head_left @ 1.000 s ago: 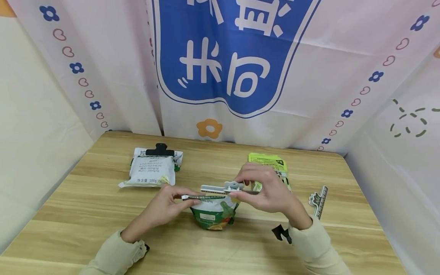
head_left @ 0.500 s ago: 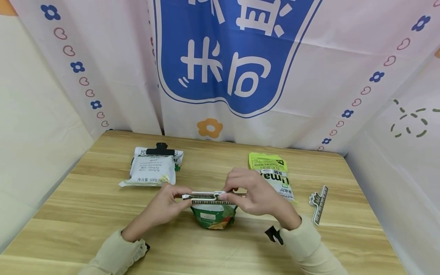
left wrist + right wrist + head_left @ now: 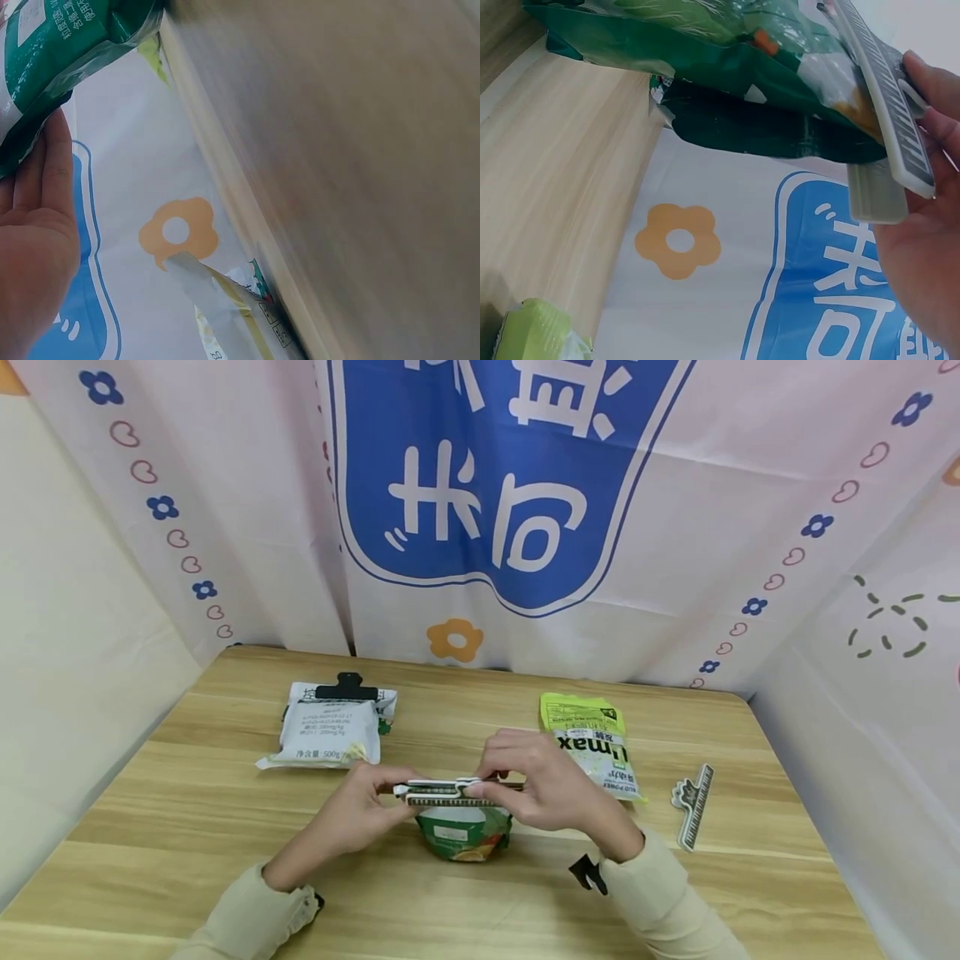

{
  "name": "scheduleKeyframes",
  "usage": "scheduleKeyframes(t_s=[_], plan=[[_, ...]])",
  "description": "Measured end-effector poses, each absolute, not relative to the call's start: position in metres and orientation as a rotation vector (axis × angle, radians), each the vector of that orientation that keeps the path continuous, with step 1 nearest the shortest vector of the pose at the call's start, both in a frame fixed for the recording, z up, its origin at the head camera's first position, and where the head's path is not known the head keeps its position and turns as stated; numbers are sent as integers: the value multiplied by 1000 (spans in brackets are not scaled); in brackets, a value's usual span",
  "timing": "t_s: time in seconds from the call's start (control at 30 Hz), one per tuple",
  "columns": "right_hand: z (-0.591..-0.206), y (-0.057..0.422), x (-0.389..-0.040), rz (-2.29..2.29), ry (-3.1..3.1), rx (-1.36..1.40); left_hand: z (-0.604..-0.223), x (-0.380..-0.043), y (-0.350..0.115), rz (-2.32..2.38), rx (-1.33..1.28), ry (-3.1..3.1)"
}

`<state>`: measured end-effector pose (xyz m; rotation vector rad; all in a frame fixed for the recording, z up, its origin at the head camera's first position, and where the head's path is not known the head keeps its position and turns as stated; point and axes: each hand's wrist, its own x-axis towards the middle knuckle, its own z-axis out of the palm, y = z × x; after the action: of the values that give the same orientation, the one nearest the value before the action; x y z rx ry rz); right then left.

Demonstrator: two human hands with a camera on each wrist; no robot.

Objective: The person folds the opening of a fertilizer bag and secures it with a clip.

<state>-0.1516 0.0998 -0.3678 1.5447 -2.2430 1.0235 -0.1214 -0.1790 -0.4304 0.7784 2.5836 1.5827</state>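
Observation:
A green and white printed bag point(image 3: 463, 839) stands at the middle of the table, its folded top level between both hands. Across that top lies a long pale clip point(image 3: 450, 802) with ruler-like markings. My right hand point(image 3: 536, 781) pinches the clip's handle between thumb and fingers. My left hand point(image 3: 367, 802) pinches the left end of the bag's top, at the clip's end. In the right wrist view the clip point(image 3: 881, 90) has its two bars on either side of the bag's edge point(image 3: 802, 135). The left wrist view shows fingers point(image 3: 56, 161) behind the bag point(image 3: 67, 45).
Back left lies a white bag point(image 3: 330, 731) with a black clip point(image 3: 347, 687) at its top. A yellow-green bag point(image 3: 592, 735) lies behind my right hand. Another ruler-like clip point(image 3: 696, 807) is at the right. A curtain point(image 3: 637, 610) hangs behind the table point(image 3: 450, 918).
My right hand has moved left and brought the clip down from above and behind onto the bag's top. The left hand stays at the bag's left end.

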Motion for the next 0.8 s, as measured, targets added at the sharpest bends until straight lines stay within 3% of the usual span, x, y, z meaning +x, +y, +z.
scheduleKeyframes(t_s=[0.8], plan=[[-375,88,-150,949,-2230,1523,-428,-119,-175,1545,917,2626]])
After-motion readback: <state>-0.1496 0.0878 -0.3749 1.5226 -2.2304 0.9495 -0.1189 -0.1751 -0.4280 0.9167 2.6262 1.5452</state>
